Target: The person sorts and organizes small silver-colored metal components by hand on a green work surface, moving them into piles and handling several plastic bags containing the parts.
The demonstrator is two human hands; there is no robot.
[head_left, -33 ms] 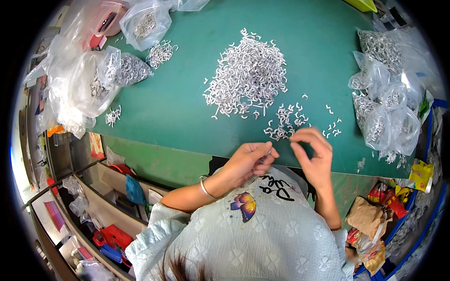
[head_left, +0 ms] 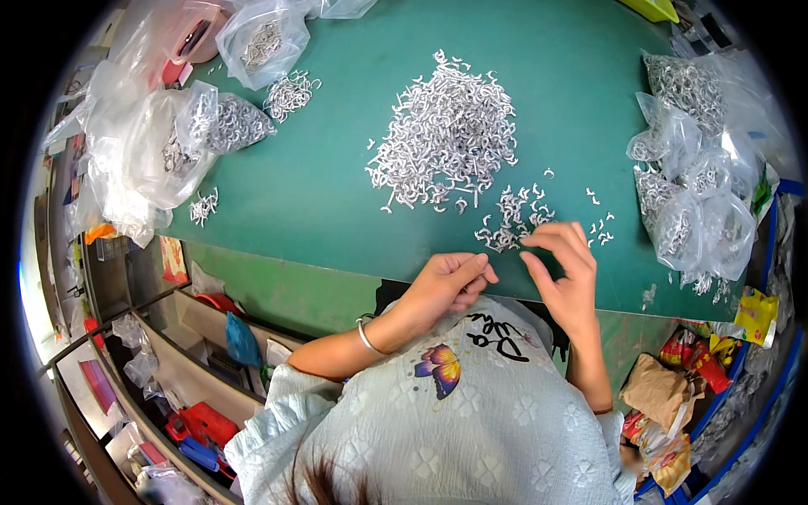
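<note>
My left hand point(head_left: 446, 288) is closed at the front edge of the green table, its thumb pressed to the curled fingers. Whatever it may hold is hidden. To its right, my right hand point(head_left: 566, 273) has thumb and forefinger curved with a gap between their tips. Those fingertips are beside a small cluster of curved silver metal pieces point(head_left: 508, 220). Behind the cluster lies a large heap of the same kind of pieces point(head_left: 446, 126). A few loose curved pieces point(head_left: 599, 229) are scattered right of my right hand.
Clear plastic bags of metal pieces point(head_left: 677, 223) line the table's right side. More bags point(head_left: 240, 124) stand at the left, near a pile of silver rings point(head_left: 290, 95) and a small pile of pieces point(head_left: 203, 207). Below the left edge are shelves point(head_left: 202, 370); a brown paper bag point(head_left: 661, 391) sits lower right.
My right hand's fingers, blurred a moment ago, are now sharper and slightly shifted beside the cluster. My left thumb and fingers have moved a little. The heaps look the same.
</note>
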